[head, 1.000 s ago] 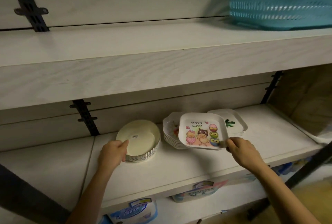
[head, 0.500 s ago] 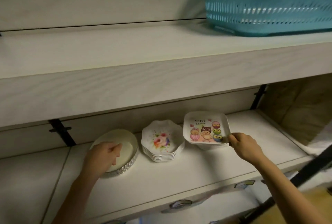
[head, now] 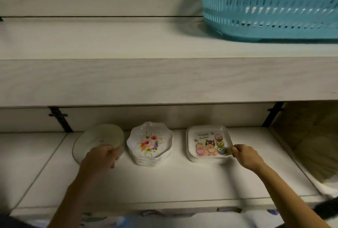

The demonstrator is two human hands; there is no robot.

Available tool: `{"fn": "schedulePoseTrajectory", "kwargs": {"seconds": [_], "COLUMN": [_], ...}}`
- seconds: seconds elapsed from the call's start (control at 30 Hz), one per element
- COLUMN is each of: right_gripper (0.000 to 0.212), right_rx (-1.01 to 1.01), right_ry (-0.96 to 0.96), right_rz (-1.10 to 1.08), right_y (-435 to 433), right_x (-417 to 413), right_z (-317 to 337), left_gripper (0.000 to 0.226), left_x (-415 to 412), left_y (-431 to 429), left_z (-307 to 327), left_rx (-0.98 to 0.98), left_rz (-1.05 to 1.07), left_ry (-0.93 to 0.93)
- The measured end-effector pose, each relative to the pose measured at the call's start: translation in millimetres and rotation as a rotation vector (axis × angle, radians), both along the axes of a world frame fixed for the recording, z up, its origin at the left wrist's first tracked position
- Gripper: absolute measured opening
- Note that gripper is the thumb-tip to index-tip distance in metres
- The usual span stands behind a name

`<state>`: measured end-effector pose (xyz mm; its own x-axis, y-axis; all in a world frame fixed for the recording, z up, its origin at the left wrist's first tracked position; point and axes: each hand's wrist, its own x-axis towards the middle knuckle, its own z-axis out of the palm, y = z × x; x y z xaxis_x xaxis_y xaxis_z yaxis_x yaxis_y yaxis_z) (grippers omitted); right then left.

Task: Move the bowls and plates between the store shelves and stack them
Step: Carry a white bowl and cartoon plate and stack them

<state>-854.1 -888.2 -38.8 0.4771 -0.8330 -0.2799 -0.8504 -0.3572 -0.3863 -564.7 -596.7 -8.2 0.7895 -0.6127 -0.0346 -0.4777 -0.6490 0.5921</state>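
Plates sit in three stacks on the lower shelf (head: 182, 182) — round plates (head: 99, 141) at left, floral plates (head: 150, 143) in the middle, square plates (head: 208, 143) at right. My left hand (head: 100, 158) grips the round top plate, tilted; my right hand (head: 245, 155) pinches the top square plate's corner. A basket (head: 270, 6) sits above.

Dim, soft-focus, blurred lower edge

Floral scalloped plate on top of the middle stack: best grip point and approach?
Probably pinch the front rim of the top floral plate, coming from the shelf's open front, thumb above and fingers below. The raised scalloped edge overhangs the stack, and the upper shelf blocks a straight top-down reach.
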Motion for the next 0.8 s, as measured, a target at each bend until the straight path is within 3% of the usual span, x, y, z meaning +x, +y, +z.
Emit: {"fn": "schedulePoseTrajectory", "kwargs": {"seconds": [0.13,0.27,0.37,0.53,0.8], "right_gripper": [0.036,0.029,0.039,0.048,0.026], "right_rx": [0.007,0.025,0.022,-0.109,-0.055], "right_ry": [0.032,0.027,0.006,-0.163,-0.339], "right_rz": [0.022,0.019,-0.032,-0.070,0.193], "right_y": [-10,-14,-11,1,56], "right_x": [1,3,1,1,37], "right_z": [-7,-15,-22,-18,18], "left_gripper": [0.037,0.036,0.035,0.034,0.018], "left_x": [-8,-15,-18,-20,-8], "left_y": [7,13,17,28,61], "left_z": [-1,-6,-9,-12,-17], "left_rx": [0.013,0.014,0.018,0.004,-0.045], "left_rz": [0.015,0.046,0.075,0.141,0.260], "left_ry": [-0.017,-0.006,0.019,-0.012,-0.012]}}
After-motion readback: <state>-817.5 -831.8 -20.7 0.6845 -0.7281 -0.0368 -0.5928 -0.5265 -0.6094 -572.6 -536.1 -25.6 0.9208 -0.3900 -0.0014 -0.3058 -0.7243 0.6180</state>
